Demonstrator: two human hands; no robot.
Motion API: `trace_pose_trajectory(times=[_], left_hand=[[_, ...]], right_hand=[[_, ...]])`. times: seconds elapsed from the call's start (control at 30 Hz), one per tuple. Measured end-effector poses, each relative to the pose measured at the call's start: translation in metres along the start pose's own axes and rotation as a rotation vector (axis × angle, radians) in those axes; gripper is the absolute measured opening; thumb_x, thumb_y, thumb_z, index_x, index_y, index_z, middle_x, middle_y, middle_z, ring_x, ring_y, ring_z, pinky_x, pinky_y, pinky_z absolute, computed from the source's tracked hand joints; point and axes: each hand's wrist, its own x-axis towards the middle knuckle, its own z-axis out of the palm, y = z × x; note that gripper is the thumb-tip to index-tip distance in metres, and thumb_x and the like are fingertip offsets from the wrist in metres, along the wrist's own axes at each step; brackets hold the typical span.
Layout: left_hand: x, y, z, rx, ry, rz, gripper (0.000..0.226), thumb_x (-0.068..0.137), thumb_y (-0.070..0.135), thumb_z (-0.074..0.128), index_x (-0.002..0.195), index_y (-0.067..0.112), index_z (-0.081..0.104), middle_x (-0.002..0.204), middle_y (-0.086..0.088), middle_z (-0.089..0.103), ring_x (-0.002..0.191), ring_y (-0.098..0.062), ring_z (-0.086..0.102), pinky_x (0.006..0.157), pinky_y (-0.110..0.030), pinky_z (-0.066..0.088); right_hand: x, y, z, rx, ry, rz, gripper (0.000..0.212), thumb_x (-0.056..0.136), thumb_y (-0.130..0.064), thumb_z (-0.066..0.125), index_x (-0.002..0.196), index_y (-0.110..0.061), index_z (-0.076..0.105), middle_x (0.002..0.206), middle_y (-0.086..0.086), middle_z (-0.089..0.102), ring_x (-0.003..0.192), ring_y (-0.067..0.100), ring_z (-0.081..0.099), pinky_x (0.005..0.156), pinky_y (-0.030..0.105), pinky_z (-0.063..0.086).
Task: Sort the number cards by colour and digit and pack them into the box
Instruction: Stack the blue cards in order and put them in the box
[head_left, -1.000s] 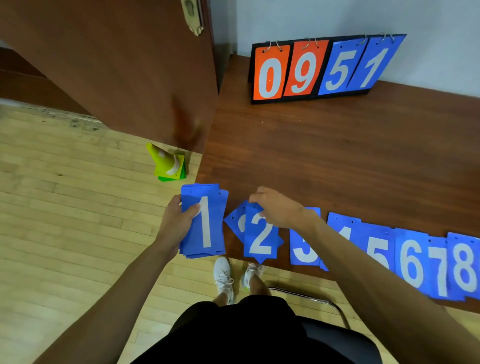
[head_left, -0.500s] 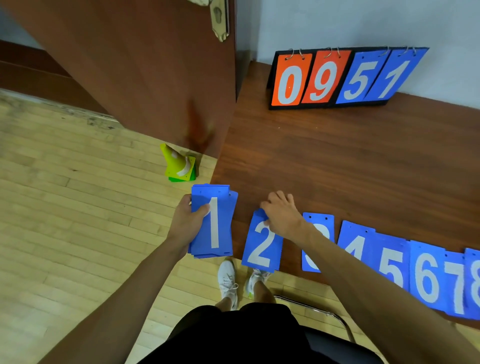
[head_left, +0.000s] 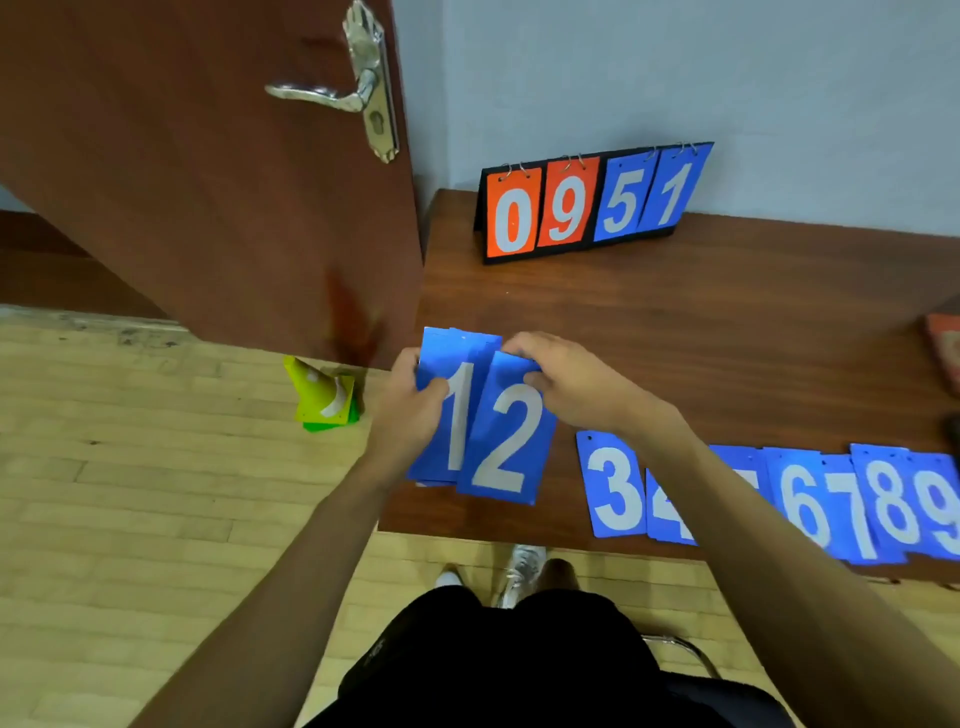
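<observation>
Right hand (head_left: 576, 384) pinches the far edge of the 2 card (head_left: 506, 441), half over the 1 stack (head_left: 447, 364) gripped by my left hand (head_left: 410, 410) above the near left corner of the table (head_left: 675, 338); I judge these cards light, thin and slick, best held by the edges.

Both forearms are bare and reach forward, angling in toward each other. The left hand (head_left: 408, 415) is curled round the edge of the blue card stack (head_left: 457, 349), thumb on its face, and the right hand (head_left: 571, 384) pinches the top of the 2 card (head_left: 511, 457).
</observation>
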Motion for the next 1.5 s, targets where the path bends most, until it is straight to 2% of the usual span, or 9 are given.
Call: trace_pose_trajectory(times=[0.13, 0.27, 0.47, 0.6, 0.67, 0.77, 1.03, 1.2, 1.5], left_hand=[[-0.002, 0.016, 0.019, -0.103, -0.06, 0.023, 0.01, 0.093, 0.02, 0.05, 0.099, 0.014, 0.055, 0.084, 0.0, 0.061, 0.078, -0.017, 0.058, 0.069, -0.037, 0.044], [0.001, 0.025, 0.045, -0.076, -0.22, 0.1, 0.023, 0.09, 0.025, 0.062, 0.11, 0.027, 0.053, 0.102, 0.002, 0.066, 0.09, -0.013, 0.066, 0.078, -0.033, 0.054], [0.024, 0.017, 0.085, 0.078, -0.181, -0.068, 0.029, 0.089, 0.014, 0.062, 0.108, 0.031, 0.049, 0.106, 0.005, 0.064, 0.097, -0.017, 0.064, 0.085, -0.042, 0.053], [0.041, 0.011, 0.097, 0.159, -0.131, -0.204, 0.026, 0.092, 0.013, 0.058, 0.114, 0.024, 0.05, 0.105, 0.003, 0.064, 0.096, -0.022, 0.064, 0.08, -0.039, 0.053], [0.044, 0.009, 0.105, 0.132, -0.075, -0.275, 0.023, 0.094, 0.012, 0.056, 0.114, 0.021, 0.05, 0.102, 0.001, 0.063, 0.091, -0.022, 0.064, 0.071, -0.035, 0.052], [0.04, 0.008, 0.116, 0.056, -0.011, -0.37, 0.023, 0.093, 0.01, 0.055, 0.113, 0.02, 0.05, 0.099, 0.0, 0.064, 0.082, -0.018, 0.065, 0.064, -0.033, 0.052], [0.023, 0.002, 0.139, 0.056, 0.092, -0.414, 0.018, 0.093, 0.017, 0.053, 0.11, 0.021, 0.047, 0.092, 0.004, 0.063, 0.077, -0.014, 0.065, 0.057, -0.027, 0.05], [0.021, 0.006, 0.13, 0.366, 0.002, -0.246, 0.013, 0.097, 0.015, 0.043, 0.109, 0.018, 0.04, 0.089, -0.001, 0.059, 0.077, -0.019, 0.062, 0.066, -0.037, 0.053], [-0.003, 0.028, 0.112, 0.163, -0.105, -0.122, 0.013, 0.094, 0.012, 0.04, 0.103, 0.019, 0.047, 0.085, 0.003, 0.057, 0.073, -0.015, 0.057, 0.061, -0.03, 0.045]], right_hand=[[-0.006, -0.003, 0.001, 0.113, 0.264, -0.017, 0.037, 0.076, 0.01, 0.048, 0.105, -0.011, 0.057, 0.096, 0.0, 0.054, 0.089, 0.012, 0.048, 0.077, 0.017, 0.035], [-0.006, 0.016, 0.005, 0.231, 0.394, 0.004, 0.031, 0.074, 0.01, 0.057, 0.097, -0.01, 0.063, 0.089, 0.004, 0.052, 0.081, 0.011, 0.049, 0.073, 0.007, 0.037], [-0.02, 0.085, -0.001, 0.323, 0.457, 0.122, 0.042, 0.086, -0.007, 0.063, 0.126, -0.015, 0.05, 0.108, 0.0, 0.054, 0.101, 0.011, 0.052, 0.088, 0.013, 0.041], [-0.036, 0.156, 0.014, 0.026, 0.12, 0.323, 0.055, 0.087, -0.019, 0.063, 0.136, -0.021, 0.04, 0.132, 0.004, 0.046, 0.124, 0.025, 0.037, 0.106, 0.04, 0.03], [-0.039, 0.176, 0.03, -0.109, -0.098, 0.308, 0.066, 0.085, -0.026, 0.065, 0.142, -0.023, 0.032, 0.139, 0.003, 0.037, 0.128, 0.026, 0.029, 0.106, 0.042, 0.022], [-0.036, 0.187, 0.051, -0.332, -0.179, 0.185, 0.078, 0.077, -0.026, 0.071, 0.142, -0.021, 0.029, 0.135, 0.003, 0.037, 0.123, 0.027, 0.033, 0.102, 0.042, 0.024], [-0.028, 0.205, 0.052, -0.286, -0.087, 0.207, 0.036, 0.089, -0.022, 0.062, 0.123, -0.017, 0.052, 0.121, 0.007, 0.043, 0.112, 0.027, 0.037, 0.095, 0.038, 0.026], [-0.026, 0.199, 0.018, 0.029, -0.146, 0.227, 0.019, 0.098, -0.012, 0.044, 0.116, -0.011, 0.051, 0.115, 0.01, 0.049, 0.108, 0.028, 0.044, 0.089, 0.038, 0.033], [-0.059, 0.131, -0.029, 0.295, 0.108, 0.191, 0.012, 0.09, -0.014, 0.061, 0.098, -0.015, 0.069, 0.089, -0.007, 0.062, 0.079, 0.009, 0.055, 0.066, 0.014, 0.04]])
